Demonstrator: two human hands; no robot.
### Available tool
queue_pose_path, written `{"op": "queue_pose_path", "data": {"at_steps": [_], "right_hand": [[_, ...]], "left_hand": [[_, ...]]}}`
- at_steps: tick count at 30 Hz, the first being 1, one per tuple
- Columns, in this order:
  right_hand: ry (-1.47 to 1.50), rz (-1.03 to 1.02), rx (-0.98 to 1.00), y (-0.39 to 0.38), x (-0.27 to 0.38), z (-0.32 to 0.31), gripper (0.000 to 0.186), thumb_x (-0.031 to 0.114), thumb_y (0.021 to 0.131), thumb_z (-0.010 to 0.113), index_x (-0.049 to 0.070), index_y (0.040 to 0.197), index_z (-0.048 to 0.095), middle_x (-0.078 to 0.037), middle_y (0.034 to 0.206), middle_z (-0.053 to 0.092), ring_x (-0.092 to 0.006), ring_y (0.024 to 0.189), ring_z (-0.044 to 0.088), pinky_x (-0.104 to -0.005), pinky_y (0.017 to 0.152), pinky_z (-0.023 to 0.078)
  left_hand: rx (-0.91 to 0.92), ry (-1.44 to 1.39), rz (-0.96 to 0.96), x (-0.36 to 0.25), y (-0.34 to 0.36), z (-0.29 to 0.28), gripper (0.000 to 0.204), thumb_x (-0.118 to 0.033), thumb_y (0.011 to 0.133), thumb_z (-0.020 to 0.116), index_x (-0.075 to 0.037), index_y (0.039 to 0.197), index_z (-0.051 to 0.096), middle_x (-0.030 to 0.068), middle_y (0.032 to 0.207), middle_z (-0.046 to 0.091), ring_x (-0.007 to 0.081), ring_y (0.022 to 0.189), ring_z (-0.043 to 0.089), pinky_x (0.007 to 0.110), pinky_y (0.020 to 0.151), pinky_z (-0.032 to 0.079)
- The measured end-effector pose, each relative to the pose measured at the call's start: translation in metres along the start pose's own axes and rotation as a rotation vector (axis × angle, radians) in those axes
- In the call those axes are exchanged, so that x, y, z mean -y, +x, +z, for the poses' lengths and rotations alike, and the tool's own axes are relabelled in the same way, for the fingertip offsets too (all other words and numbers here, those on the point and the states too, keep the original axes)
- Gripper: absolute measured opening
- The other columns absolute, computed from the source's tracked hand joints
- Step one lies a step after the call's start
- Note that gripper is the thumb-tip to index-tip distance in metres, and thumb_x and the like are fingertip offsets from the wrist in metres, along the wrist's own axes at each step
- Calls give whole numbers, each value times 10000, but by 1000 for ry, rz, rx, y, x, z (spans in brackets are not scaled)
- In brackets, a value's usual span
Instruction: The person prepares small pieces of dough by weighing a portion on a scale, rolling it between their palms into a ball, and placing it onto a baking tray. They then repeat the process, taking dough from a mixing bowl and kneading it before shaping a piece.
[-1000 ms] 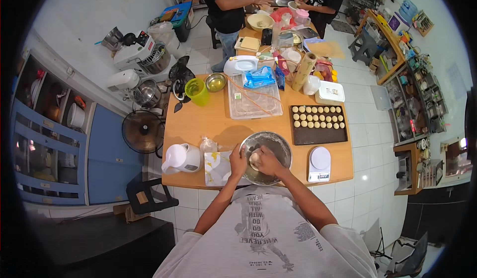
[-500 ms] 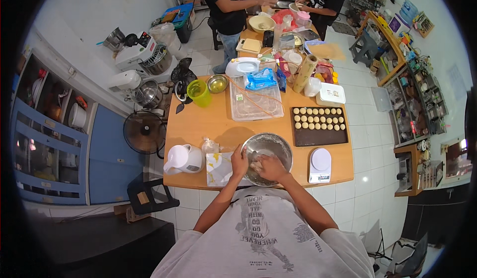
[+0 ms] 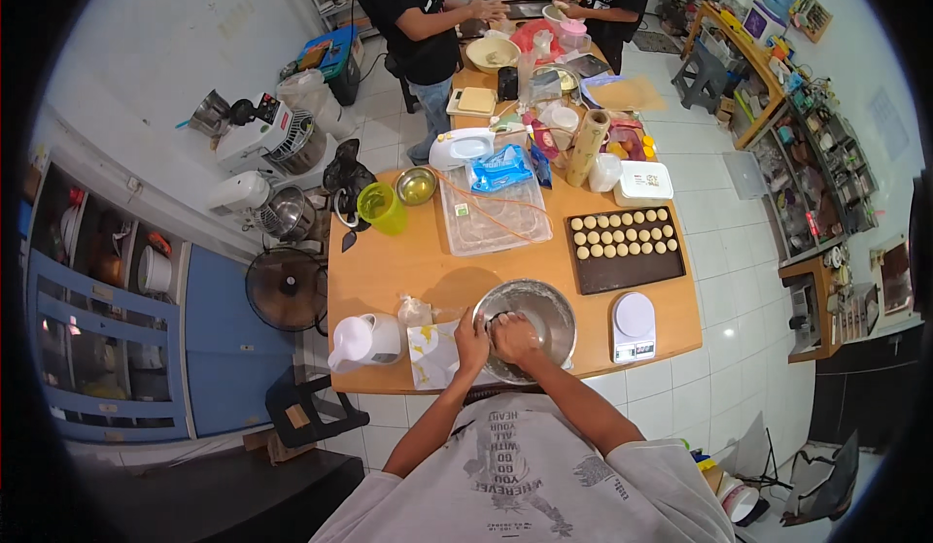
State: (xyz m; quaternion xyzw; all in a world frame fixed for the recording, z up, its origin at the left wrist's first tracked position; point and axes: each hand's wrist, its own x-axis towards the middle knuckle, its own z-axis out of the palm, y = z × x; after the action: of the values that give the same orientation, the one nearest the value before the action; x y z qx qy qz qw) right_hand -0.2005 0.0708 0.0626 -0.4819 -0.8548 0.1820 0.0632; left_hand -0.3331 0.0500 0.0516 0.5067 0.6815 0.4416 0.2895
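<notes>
A metal mixing bowl [image 3: 554, 315] stands at the table's near edge, its inside smeared with pale, dough-like residue. My left hand [image 3: 471, 339] grips the bowl's left rim, fingers outside and thumb toward the inside. Down in the bowl, close to that left wall, is my right hand [image 3: 515, 338] with its fingers curled in; whatever they press on is hidden beneath them. A white sheet with yellow marks [image 3: 434, 354] lies left of the bowl, partly under my left wrist. Behind it sits a small clear plastic bag [image 3: 415, 311].
A white jug [image 3: 367, 339] stands left, a digital kitchen scale [image 3: 634, 324] right. Beyond are a dark tray [image 3: 632, 274] of round dough balls, a clear lidded container [image 3: 496, 222], a green cup [image 3: 382, 210] and a hand mixer [image 3: 462, 149]. Two people work at the far end.
My right hand has shifted from the bowl's middle toward its left wall, and its fingers have curled in. My left hand keeps its grip on the rim. The whole view has tilted slightly.
</notes>
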Motion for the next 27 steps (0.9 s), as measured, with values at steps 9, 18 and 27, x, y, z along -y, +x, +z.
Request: {"op": "queue_pose_path", "data": {"at_steps": [9, 18, 27], "right_hand": [[62, 58, -23, 21, -8, 2, 404, 328, 982, 494, 39, 882, 758, -204, 941, 730, -354, 991, 699, -473, 975, 493], [200, -147, -165, -22, -27, -8, 444, 186, 832, 678, -33, 1205, 580, -255, 1024, 715, -422, 951, 702, -528, 951, 521], [610, 184, 142, -59, -36, -55, 488, 61, 814, 685, -50, 1266, 536, -303, 1198, 659, -453, 1209, 607, -496, 1066, 474]], "left_hand": [[-11, -28, -12, -8, -1, 0, 283, -185, 1072, 555, 33, 1224, 653, 293, 1068, 700, 453, 978, 689, 456, 852, 530], [-10, -17, -16, -17, 3, -6, 299, -199, 1079, 559, 12, 1269, 653, 277, 1077, 720, 428, 996, 708, 425, 864, 535], [75, -69, -78, -17, 0, -6, 330, -231, 1085, 558, 24, 1274, 648, 279, 1128, 714, 435, 1063, 693, 438, 910, 523]]}}
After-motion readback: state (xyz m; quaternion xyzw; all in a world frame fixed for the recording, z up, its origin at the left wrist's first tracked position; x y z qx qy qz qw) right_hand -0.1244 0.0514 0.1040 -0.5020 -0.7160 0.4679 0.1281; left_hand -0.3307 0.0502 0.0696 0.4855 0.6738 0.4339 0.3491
